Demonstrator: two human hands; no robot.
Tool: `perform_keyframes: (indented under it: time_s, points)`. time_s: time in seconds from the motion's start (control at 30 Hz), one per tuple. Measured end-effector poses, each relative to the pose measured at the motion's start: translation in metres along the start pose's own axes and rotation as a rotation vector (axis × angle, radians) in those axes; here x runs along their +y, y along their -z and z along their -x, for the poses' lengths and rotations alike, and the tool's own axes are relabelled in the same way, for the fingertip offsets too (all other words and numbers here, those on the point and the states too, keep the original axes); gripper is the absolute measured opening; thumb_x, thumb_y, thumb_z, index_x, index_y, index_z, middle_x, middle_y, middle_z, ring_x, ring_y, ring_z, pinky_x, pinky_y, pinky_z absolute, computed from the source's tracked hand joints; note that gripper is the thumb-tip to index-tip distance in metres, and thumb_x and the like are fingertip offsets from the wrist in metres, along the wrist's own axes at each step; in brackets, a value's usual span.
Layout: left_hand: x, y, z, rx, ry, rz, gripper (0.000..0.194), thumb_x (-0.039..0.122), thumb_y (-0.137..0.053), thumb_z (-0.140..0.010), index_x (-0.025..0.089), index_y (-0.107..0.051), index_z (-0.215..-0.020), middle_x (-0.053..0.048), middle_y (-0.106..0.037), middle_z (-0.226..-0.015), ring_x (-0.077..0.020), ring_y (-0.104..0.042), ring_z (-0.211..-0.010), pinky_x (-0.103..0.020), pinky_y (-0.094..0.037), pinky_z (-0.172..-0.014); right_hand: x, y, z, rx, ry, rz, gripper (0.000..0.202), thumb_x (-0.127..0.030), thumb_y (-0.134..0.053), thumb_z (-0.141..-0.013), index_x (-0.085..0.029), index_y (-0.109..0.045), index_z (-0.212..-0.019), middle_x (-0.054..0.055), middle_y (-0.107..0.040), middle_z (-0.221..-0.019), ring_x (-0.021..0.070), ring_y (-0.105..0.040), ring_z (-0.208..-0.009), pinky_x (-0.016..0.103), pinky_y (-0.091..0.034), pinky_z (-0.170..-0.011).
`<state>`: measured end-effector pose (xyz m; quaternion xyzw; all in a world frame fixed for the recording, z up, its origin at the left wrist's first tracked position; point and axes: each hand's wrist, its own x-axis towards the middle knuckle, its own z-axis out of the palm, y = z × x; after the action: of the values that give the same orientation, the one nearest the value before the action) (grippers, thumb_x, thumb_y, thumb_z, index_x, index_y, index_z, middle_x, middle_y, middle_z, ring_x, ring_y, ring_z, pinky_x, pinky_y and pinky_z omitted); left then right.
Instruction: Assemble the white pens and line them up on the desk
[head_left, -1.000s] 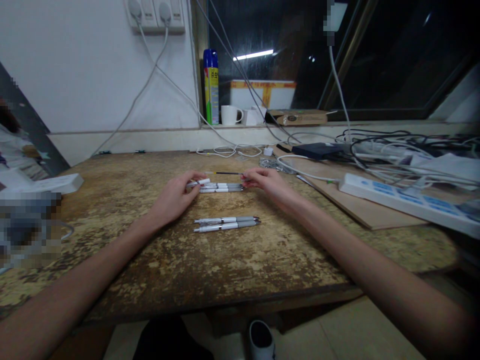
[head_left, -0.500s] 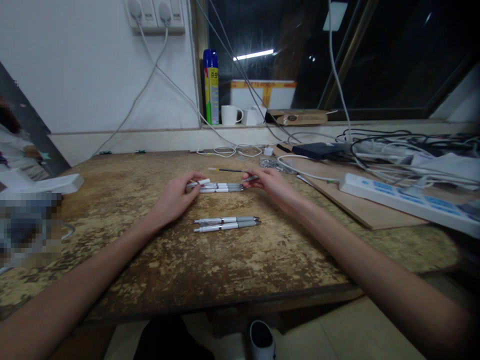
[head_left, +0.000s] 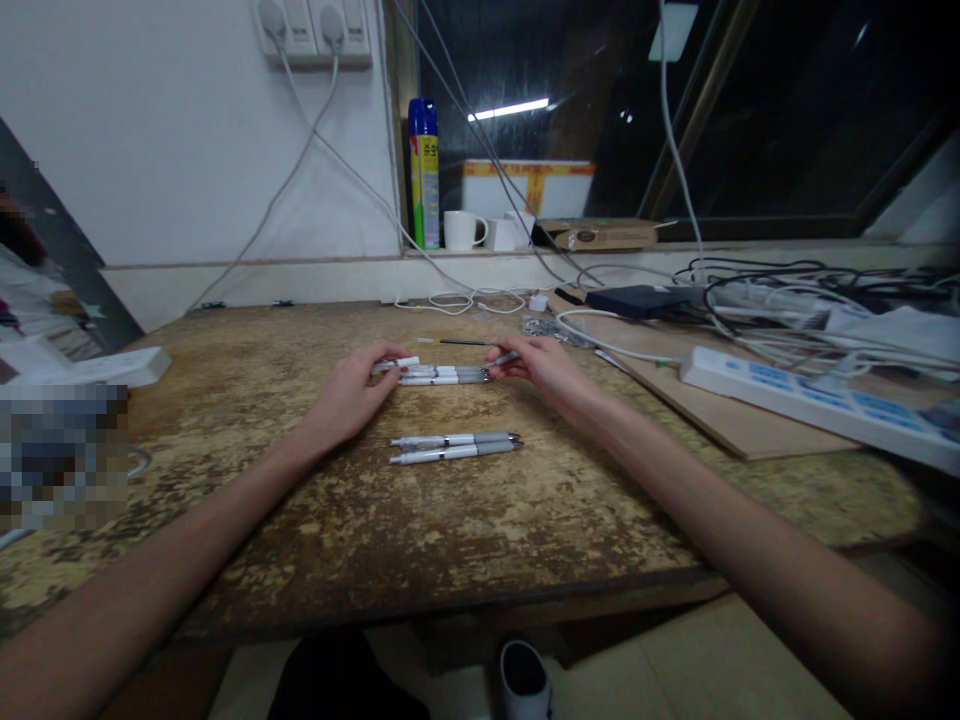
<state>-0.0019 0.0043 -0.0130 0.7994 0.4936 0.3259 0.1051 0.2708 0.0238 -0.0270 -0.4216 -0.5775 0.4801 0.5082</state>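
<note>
My left hand (head_left: 358,390) is closed on a white pen barrel (head_left: 406,362), whose end sticks out past the fingers to the right. Opposite it, my right hand (head_left: 544,368) pinches a short grey pen grip (head_left: 505,359); the two parts are apart. A thin pen refill (head_left: 459,342), dark with a yellowish section, lies just behind the hands, its right end near my right fingers. Several white-and-grey pens (head_left: 444,377) rest side by side between and below the hands. Nearer to me are two more assembled pens (head_left: 454,453), lying with their grey ends to the right.
The worn wooden table (head_left: 420,540) carries a small clear bag (head_left: 553,329) behind my right hand. To the right are a brown board (head_left: 720,420), a power strip (head_left: 817,400) and tangled cables. A mug (head_left: 459,231) and spray can (head_left: 425,180) stand on the sill.
Hardly anything differs. Both hands keep their hold on the pen parts in nearly the same place, and the view has shifted very slightly.
</note>
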Motion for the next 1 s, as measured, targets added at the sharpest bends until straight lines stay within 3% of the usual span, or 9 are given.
perform_keyframes:
  time_s: [0.2,0.5,1.0]
  points:
    - [0.0009,0.0000,0.0005,0.013,0.018,-0.004,0.032,0.035,-0.051,-0.098,0.021,-0.070,-0.119,-0.008,-0.074,-0.122,-0.0277,-0.068,-0.108,-0.045,-0.050,-0.102,-0.0012,-0.0007,-0.0004,0.011,-0.016,-0.014,0.030,-0.031,-0.056,-0.095,-0.015,-0.072,-0.075,0.010,-0.073,-0.080,0.0156,-0.066,-0.071,0.031,-0.054,-0.079]
    - [-0.0061,-0.0008,-0.0017,0.026,0.049,0.061,0.035,0.043,-0.051,-0.097,0.022,-0.070,-0.119,-0.008,-0.075,-0.119,-0.0275,-0.069,-0.103,-0.041,-0.052,-0.095,0.0003,0.0009,-0.0006,-0.002,-0.003,-0.005,0.030,-0.033,-0.057,-0.094,-0.016,-0.072,-0.074,0.010,-0.073,-0.080,0.0166,-0.066,-0.072,0.033,-0.054,-0.078]
    - [-0.0046,-0.0021,-0.0018,0.047,0.016,0.103,0.031,0.040,-0.051,-0.097,0.023,-0.070,-0.115,-0.007,-0.075,-0.119,-0.0265,-0.068,-0.108,-0.041,-0.050,-0.100,-0.0012,0.0003,0.0000,-0.004,-0.001,0.025,0.031,-0.034,-0.056,-0.093,-0.016,-0.072,-0.073,0.011,-0.072,-0.075,0.0169,-0.065,-0.071,0.032,-0.055,-0.076]
